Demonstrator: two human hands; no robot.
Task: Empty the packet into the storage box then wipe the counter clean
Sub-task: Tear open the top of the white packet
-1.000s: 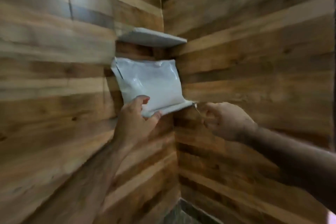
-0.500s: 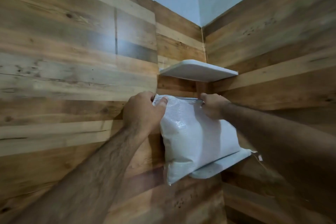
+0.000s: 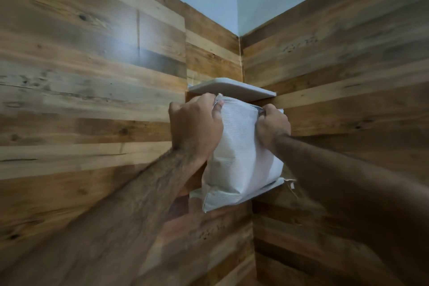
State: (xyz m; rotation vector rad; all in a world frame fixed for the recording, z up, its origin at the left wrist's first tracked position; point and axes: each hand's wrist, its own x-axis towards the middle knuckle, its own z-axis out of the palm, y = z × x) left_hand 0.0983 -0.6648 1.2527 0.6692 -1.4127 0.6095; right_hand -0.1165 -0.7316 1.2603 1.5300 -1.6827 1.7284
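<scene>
A full white packet (image 3: 241,158) stands upright on the lower white corner shelf (image 3: 274,187), its bottom left corner hanging past the shelf edge. My left hand (image 3: 196,126) grips the packet's top left corner. My right hand (image 3: 274,126) grips its top right corner. Both hands are closed on the top seam, just under the upper shelf (image 3: 232,89). No storage box or counter is in view.
Wood-plank walls meet in a corner behind the two white shelves. The upper shelf sits close above the packet's top. A small white tag (image 3: 292,185) hangs at the lower shelf's right end. Pale blue wall shows above the planks.
My hands rose from the lower shelf's edge to the packet's top corners and closed on them. The packet has tipped forward, its lower left corner now past the shelf. The camera tilted up and moved closer.
</scene>
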